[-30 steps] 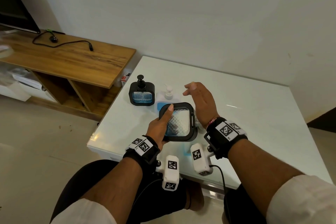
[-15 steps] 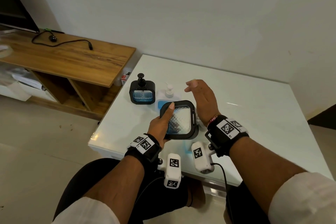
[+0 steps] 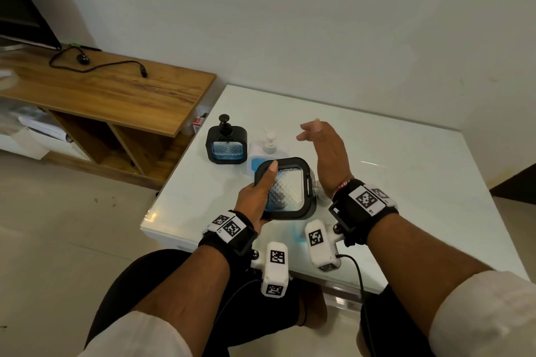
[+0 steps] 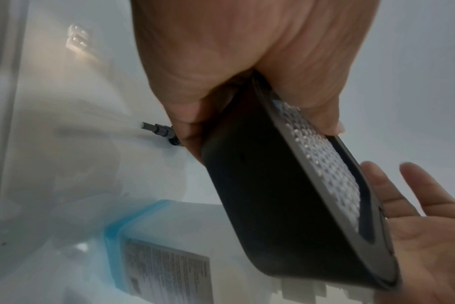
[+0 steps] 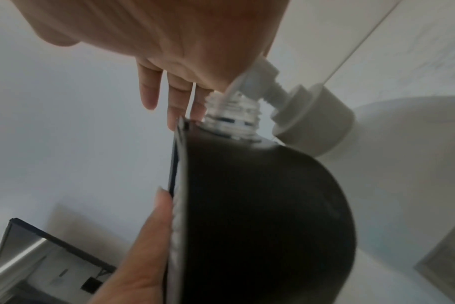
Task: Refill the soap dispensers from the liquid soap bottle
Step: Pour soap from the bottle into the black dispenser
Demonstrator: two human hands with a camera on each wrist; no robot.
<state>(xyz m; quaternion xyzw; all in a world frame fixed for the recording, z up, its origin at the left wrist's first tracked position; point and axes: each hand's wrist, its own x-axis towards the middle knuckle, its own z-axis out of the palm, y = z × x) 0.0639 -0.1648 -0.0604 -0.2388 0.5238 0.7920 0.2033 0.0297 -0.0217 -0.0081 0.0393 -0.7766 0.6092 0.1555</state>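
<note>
Fingers (image 3: 271,171) of L hand (image 3: 253,200) grip dispenser (image 3: 287,188) (tilted); R hand (image 3: 327,153) open beside.

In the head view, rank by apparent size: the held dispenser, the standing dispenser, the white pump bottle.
1. Held dispenser, though nearer the camera.
2. Standing dispenser.
3. White pump bottle, partly hidden, so unsure.

I wear white sleeves (image 3: 478,313), dark trousers (image 3: 162,275), and black wrist straps (image 3: 352,211) carrying white camera pods (image 3: 275,269) with square black-and-white markers, black cables trailing off.
</note>
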